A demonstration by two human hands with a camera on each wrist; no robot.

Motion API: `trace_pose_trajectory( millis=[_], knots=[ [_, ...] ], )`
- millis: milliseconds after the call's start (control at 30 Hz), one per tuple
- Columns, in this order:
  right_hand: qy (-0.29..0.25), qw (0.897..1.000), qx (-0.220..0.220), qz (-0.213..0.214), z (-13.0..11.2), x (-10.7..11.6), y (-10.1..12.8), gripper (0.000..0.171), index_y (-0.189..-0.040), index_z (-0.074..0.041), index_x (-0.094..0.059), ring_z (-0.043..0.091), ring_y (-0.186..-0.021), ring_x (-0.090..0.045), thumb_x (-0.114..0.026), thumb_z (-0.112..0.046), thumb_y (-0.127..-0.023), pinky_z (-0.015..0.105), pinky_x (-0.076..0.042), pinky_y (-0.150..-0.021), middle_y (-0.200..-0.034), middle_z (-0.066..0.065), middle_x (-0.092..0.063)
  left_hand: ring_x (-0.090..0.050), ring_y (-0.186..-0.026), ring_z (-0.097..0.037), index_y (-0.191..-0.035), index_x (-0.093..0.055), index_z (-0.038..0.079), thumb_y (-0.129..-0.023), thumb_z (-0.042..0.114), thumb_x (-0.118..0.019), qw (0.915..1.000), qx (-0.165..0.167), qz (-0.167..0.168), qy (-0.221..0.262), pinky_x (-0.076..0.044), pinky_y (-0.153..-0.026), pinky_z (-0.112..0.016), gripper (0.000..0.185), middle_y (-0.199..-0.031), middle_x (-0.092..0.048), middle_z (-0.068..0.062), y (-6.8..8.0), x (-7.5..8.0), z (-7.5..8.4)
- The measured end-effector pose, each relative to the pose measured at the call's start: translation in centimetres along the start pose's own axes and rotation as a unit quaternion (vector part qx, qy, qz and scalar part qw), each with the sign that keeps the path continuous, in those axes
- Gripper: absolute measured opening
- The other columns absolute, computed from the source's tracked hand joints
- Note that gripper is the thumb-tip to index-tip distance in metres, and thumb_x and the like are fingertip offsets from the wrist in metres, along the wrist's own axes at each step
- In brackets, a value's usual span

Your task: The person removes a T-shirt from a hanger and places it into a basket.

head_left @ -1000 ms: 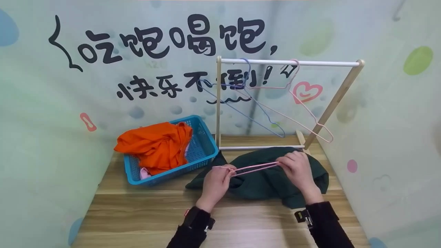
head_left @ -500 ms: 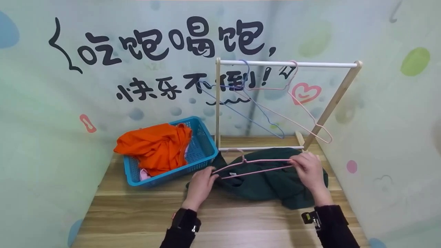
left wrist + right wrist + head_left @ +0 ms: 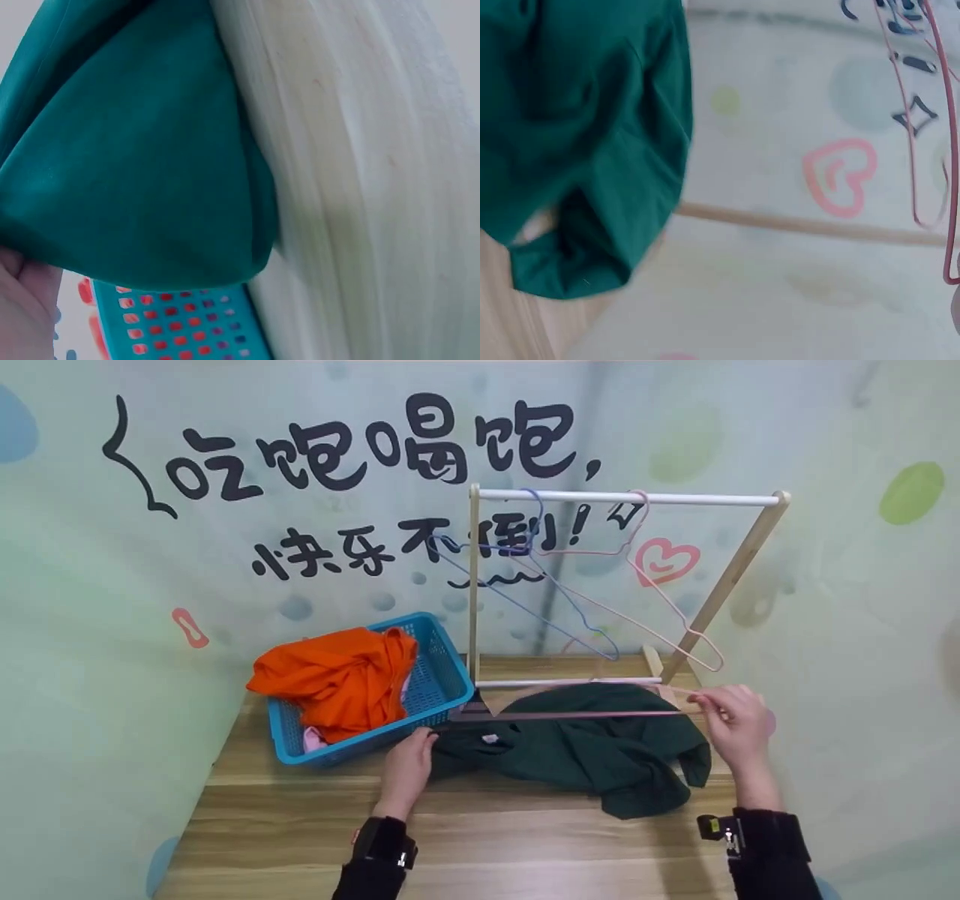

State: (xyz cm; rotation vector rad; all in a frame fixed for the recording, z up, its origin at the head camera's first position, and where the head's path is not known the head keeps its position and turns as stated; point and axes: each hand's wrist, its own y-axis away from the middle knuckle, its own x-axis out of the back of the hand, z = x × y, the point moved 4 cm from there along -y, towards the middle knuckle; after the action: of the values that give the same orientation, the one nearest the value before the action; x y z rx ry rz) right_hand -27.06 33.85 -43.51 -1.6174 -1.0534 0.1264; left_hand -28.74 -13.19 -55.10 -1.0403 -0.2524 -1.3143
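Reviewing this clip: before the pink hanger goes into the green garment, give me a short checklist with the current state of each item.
1. Right hand has a grip on the pink hanger: ok, it pinches the right end.
2. Left hand controls the hanger's other end: cannot tell; it rests at the green garment edge, contact unclear.
3. Garment lies flat on the table: not ok, it is rumpled.
4. Neck opening located: cannot tell.
5. Space on the rack rail: ok, bare rail right of the two hung hangers.
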Motion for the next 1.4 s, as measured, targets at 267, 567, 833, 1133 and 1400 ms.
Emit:
trace_pose_trajectory(
  millis=[267,567,833,1133,1400],
  knots=[
    [0.041,0.991,-0.083,0.098,0.9,2.7,-1.2,0.007,-0.082,0.004,-0.074,0.001,-0.067,-0.035,-0.069,0.006,-0.087,0.022,-0.023,-0.069,-0.065,0.013,-0.058,-0.059,-0.063,-0.026,-0.086,-0.059,0.006,-0.1,0.014,-0.059,0.9989,0.044,-0.012,-0.008,-0.048,-0.058,-0.041,0.016,-0.067,-0.055,-0.003,0.5,-0.4,-1.3],
    [0.069,0.958,-0.216,0.175,2.4,4.3,-1.1,0.018,-0.085,0.007,-0.073,-0.006,-0.069,-0.038,-0.066,-0.007,-0.094,0.017,-0.027,-0.071,-0.072,-0.023,-0.051,-0.064,-0.072,-0.025,-0.1,-0.063,0.006,-0.101,0.018,-0.058,0.9965,0.069,-0.048,0.009,-0.053,-0.067,-0.041,0.013,-0.081,-0.065,-0.006,1.3,-1.7,-1.4],
    [0.089,0.942,-0.26,0.193,2.4,4.8,-1.9,0.026,-0.089,0.004,-0.074,-0.005,-0.068,-0.038,-0.064,-0.018,-0.098,0.018,-0.026,-0.07,-0.072,-0.03,-0.046,-0.053,-0.125,-0.034,-0.141,-0.05,0.002,-0.099,0.03,-0.061,0.9891,0.092,-0.115,0.009,-0.04,-0.106,-0.051,0.051,-0.138,-0.055,-0.019,1.7,-3.4,-0.9],
    [0.136,0.947,-0.25,0.148,1.6,2.3,-4.5,0.022,-0.097,-0.002,-0.077,-0.01,-0.073,-0.038,-0.062,-0.018,-0.099,0.019,-0.027,-0.069,-0.083,0.01,-0.067,-0.03,-0.141,-0.042,-0.154,-0.035,0.015,-0.086,0.053,-0.072,0.9792,0.075,-0.184,-0.042,-0.022,-0.111,-0.064,0.086,-0.156,-0.033,-0.018,1.7,-6.2,1.5],
    [0.142,0.956,-0.239,0.096,0.5,-0.5,-7.4,0.03,-0.104,-0.002,-0.075,0.021,-0.076,-0.052,-0.061,-0.028,-0.1,0.026,-0.029,-0.069,-0.088,0.017,-0.067,-0.021,-0.143,-0.044,-0.157,-0.03,0.019,-0.079,0.062,-0.073,0.9739,0.067,-0.204,-0.074,-0.016,-0.111,-0.068,0.099,-0.16,-0.025,-0.017,1.5,-8.4,2.9]
  ],
)
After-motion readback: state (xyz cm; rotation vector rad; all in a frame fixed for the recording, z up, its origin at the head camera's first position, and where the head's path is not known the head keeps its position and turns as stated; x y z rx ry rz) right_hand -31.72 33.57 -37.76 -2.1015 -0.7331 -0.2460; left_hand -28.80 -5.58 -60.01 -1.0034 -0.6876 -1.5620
